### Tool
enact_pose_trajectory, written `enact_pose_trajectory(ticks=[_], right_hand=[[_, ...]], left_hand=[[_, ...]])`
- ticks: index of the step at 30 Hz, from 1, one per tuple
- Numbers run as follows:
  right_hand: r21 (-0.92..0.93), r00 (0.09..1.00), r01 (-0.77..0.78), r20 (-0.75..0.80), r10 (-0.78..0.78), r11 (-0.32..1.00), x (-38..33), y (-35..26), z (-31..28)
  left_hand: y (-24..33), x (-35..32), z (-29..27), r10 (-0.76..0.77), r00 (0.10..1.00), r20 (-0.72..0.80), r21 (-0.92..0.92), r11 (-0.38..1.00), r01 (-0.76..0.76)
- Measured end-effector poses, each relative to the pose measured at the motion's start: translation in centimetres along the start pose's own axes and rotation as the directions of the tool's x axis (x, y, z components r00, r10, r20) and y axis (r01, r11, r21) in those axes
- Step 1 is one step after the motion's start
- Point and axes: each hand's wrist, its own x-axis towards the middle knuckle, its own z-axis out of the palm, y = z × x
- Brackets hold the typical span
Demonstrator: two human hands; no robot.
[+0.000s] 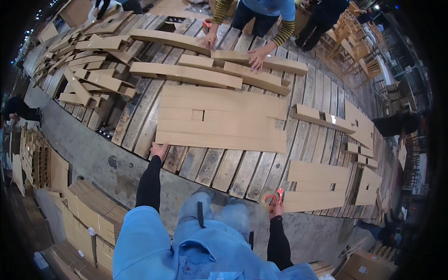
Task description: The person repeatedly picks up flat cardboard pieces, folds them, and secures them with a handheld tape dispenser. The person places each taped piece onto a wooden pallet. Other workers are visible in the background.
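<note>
A large flat cardboard sheet with a small square cutout lies on the slatted wooden table in front of me. My left hand grips its near left corner, fingers closed at the edge. Down by the table's near edge, my right hand is closed around a tape dispenser with orange-red parts and a roll of tape. Beside that hand lies a smaller flat cardboard piece. Long folded cardboard channels rest just beyond the large sheet.
Across the table, a co-worker's hands touch the folded channels; another tape dispenser is near them. Folded pieces are heaped at the left. More cardboard lies at the right. Bundled cardboard stacks stand on the floor at lower left.
</note>
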Motion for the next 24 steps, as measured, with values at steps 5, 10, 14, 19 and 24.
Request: enact_pose_trajectory(ticks=[5,10,14,19,24], right_hand=[[-0.015,0.998,-0.061,-0.010,0.060,0.998,3.6,-1.3,5.7],[-0.208,0.993,-0.096,-0.090,0.079,0.974,7.1,-1.4,8.6],[-0.543,0.913,0.320,-0.044,-0.406,0.776,10.9,0.8,5.9],[-0.765,0.643,0.632,0.426,-0.636,0.126,3.2,-7.1,14.2],[-0.452,0.329,0.846,0.860,-0.390,-0.284,-4.5,-12.9,24.1]], left_hand=[[-2.4,7.8,2.6,-0.171,0.951,-0.257,-0.445,0.894,0.040],[0.4,7.9,3.0,-0.198,0.946,-0.256,-0.538,0.843,0.031],[1.7,3.5,3.3,-0.187,0.950,-0.249,-0.528,0.849,0.029],[-3.1,-5.3,-4.0,-0.069,0.965,0.254,-0.594,0.776,0.212],[-5.8,-10.3,-9.0,-0.089,0.779,0.621,-0.426,0.795,0.431]])
